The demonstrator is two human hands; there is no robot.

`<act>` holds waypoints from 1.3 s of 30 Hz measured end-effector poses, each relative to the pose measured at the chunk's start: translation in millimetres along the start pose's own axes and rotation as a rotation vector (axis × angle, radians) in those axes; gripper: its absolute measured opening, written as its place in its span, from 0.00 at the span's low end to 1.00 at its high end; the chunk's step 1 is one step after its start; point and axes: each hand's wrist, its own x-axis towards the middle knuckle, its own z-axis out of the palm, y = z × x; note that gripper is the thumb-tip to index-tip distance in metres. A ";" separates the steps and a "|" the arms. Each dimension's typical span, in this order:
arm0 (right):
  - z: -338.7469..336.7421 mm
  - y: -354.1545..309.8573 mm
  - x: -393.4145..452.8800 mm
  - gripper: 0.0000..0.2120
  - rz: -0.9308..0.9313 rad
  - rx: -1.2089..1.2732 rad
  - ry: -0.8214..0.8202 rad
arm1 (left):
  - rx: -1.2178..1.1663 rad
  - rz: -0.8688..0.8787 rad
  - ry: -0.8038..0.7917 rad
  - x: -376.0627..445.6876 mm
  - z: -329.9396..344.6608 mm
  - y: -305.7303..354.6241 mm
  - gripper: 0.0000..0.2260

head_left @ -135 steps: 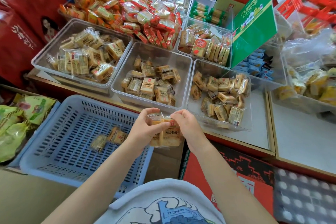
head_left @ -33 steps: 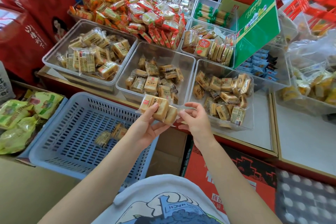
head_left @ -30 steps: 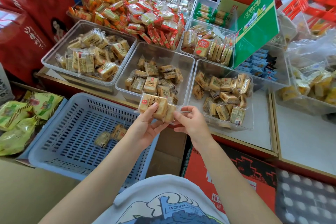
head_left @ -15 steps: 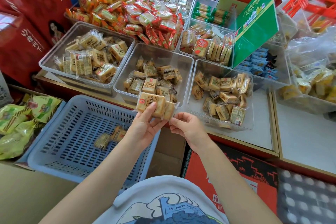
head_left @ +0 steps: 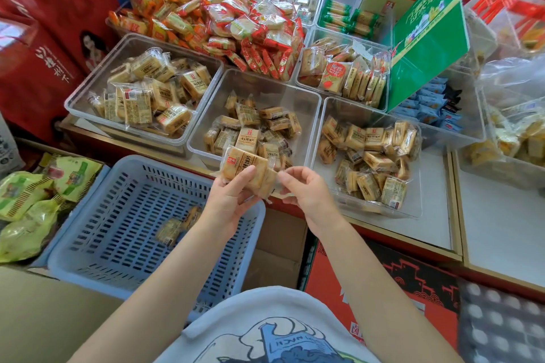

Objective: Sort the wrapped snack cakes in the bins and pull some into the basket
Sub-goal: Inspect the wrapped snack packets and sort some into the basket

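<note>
Counter (head_left: 436,224) white, red-edged, clear bins | left hand (head_left: 233,200) fingers pinching snack pack (head_left: 247,169) | right hand (head_left: 306,190) pinching wrapper edge

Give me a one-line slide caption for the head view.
Left hand holds a wrapped snack cake over the blue basket while the right hand pinches its wrapper.
</note>
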 end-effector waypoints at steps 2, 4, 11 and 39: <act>2.8 -4.0 8.0 0.15 -0.005 -0.019 0.000 | 0.104 0.005 -0.038 8.2 -4.1 1.0 0.12; 5.0 -5.7 15.0 0.26 0.013 -0.018 -0.061 | 0.224 0.020 -0.059 18.6 -8.9 4.7 0.12; 10.3 -15.0 42.2 0.25 0.086 0.033 -0.350 | 0.511 0.114 -0.100 43.7 -5.9 30.6 0.25; 107.4 -17.7 274.3 0.29 -0.271 -1.101 -0.018 | 1.880 0.455 0.364 144.9 -102.4 -0.9 0.40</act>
